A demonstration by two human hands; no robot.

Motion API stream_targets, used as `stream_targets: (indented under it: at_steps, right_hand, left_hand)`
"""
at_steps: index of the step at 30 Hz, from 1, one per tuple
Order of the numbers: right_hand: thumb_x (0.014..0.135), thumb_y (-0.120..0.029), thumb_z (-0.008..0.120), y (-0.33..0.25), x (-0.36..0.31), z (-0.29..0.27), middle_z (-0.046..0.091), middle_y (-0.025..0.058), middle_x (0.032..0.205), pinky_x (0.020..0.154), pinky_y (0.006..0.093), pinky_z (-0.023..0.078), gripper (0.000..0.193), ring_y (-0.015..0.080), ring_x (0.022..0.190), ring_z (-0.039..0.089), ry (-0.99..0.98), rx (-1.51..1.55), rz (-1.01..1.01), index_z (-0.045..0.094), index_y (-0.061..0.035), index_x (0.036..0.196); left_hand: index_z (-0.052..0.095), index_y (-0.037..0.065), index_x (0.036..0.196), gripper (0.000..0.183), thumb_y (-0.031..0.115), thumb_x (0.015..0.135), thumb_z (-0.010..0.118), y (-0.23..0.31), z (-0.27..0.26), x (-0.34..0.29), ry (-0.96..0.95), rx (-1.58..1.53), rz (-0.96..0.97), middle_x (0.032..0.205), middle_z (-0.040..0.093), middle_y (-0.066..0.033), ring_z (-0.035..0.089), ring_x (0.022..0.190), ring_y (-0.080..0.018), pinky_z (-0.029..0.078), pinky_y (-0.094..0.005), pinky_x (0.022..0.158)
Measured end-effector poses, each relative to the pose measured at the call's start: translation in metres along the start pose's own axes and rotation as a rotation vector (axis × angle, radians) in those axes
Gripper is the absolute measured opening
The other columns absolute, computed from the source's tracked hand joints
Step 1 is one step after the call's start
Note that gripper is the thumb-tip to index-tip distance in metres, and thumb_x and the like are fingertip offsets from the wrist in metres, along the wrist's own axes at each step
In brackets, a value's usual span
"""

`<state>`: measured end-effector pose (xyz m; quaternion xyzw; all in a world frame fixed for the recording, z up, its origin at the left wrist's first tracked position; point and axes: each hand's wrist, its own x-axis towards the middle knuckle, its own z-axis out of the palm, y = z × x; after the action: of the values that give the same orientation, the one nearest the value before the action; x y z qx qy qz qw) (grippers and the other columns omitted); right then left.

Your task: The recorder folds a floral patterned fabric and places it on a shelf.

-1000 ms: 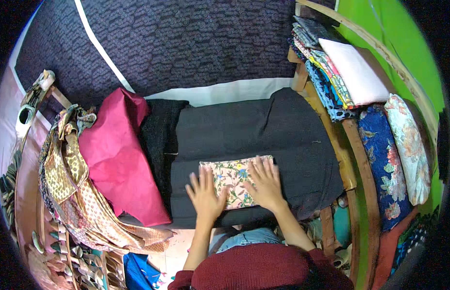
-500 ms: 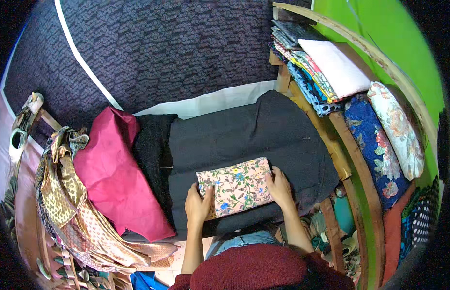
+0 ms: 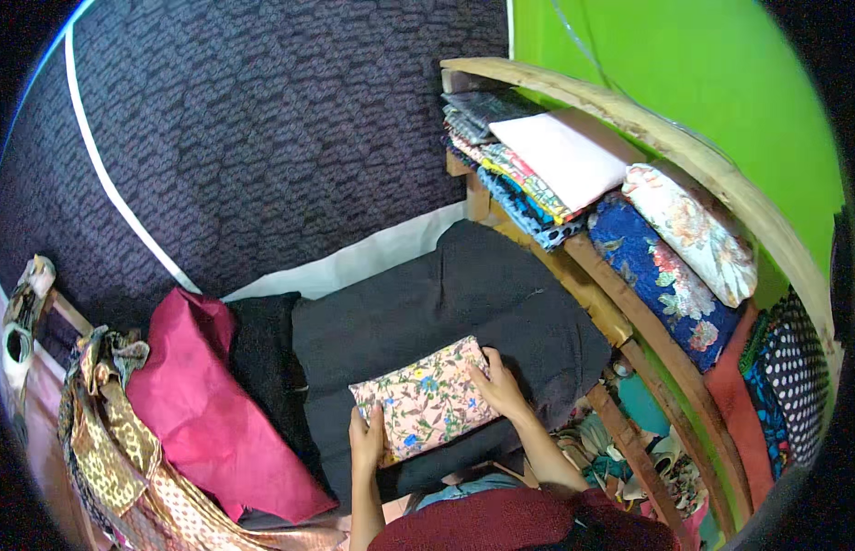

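A folded floral fabric, pale pink with blue and yellow flowers and green leaves, is held between my two hands above a black cloth surface. My left hand grips its left edge, thumb on top and fingers mostly hidden underneath. On the opposite edge, my right hand clasps the fabric near its right corner, the thumb lying over the top. The bundle looks flat and neatly folded, tilted slightly upward to the right.
A magenta cloth and patterned scarves drape at the left. On the right, a wooden shelf bears a stack of folded fabrics, a white folded cloth, a blue floral roll and a white floral roll.
The view has shifted up and to the right, so the surroundings sit lower and further left. Both hands still hold the folded floral fabric, which appears slightly more tilted.
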<state>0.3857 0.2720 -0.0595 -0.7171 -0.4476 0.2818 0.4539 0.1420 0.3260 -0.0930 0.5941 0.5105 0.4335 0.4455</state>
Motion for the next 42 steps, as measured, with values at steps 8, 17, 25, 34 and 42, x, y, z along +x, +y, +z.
stream_targets:
  at_steps: [8, 17, 25, 34, 42]
  right_hand:
    - [0.086, -0.039, 0.047, 0.018, 0.008, 0.004, 0.054, 0.0269, 0.11, 0.085, 0.0416, 0.041, 0.057, 0.0403, 0.103, 0.052, -0.04, -0.104, 0.139, 0.034, -0.0007, 0.126]
    - [0.085, -0.03, 0.053, -0.003, -0.012, -0.011, 0.056, 0.0247, 0.106, 0.081, 0.0372, 0.043, 0.05, 0.0349, 0.097, 0.057, 0.228, 0.099, -0.084, 0.035, -0.0019, 0.123]
    - [0.091, -0.023, 0.042, -0.104, 0.0, -0.098, 0.056, 0.0183, 0.105, 0.084, 0.0326, 0.041, 0.04, 0.0238, 0.096, 0.056, 0.467, 0.054, -0.435, 0.032, -0.0026, 0.125]
    - [0.088, -0.018, 0.048, -0.165, 0.047, -0.177, 0.056, 0.0144, 0.096, 0.06, 0.0277, 0.05, 0.046, 0.0172, 0.074, 0.057, 0.498, 0.115, -0.501, 0.031, 0.0004, 0.126]
    - [0.085, -0.019, 0.054, -0.175, 0.112, -0.23, 0.059, 0.0169, 0.103, 0.085, 0.0328, 0.041, 0.038, 0.0258, 0.095, 0.056, 0.573, 0.052, -0.494, 0.046, 0.001, 0.117]
  left_hand:
    - [0.035, -0.012, 0.121, 0.056, 0.026, 0.085, 0.056, -0.004, 0.005, -0.002, 0.2, 0.226, 0.181, 0.114, 0.051, -0.0233, 0.051, 0.103, -0.0305, 0.04, -0.0343, 0.087]
    - [0.042, -0.002, 0.119, 0.04, 0.021, 0.088, 0.053, 0.056, -0.003, -0.009, -0.25, -0.422, -0.066, 0.105, 0.055, -0.007, 0.053, 0.091, -0.0119, 0.042, -0.0255, 0.08]
    - [0.036, -0.001, 0.121, 0.037, 0.021, 0.092, 0.042, 0.145, 0.033, 0.071, -0.406, -0.364, 0.394, 0.104, 0.052, -0.0096, 0.048, 0.095, -0.0133, 0.039, -0.0274, 0.083]
    - [0.045, 0.001, 0.114, 0.033, 0.026, 0.091, 0.047, 0.238, 0.098, 0.158, -0.558, -0.509, 0.389, 0.081, 0.053, 0.002, 0.043, 0.062, -0.002, 0.035, -0.0171, 0.053]
    - [0.052, 0.004, 0.091, 0.027, 0.031, 0.09, 0.049, 0.3, 0.151, 0.232, -0.769, -0.475, 0.379, 0.066, 0.048, 0.0043, 0.041, 0.054, -0.0038, 0.034, -0.0197, 0.048]
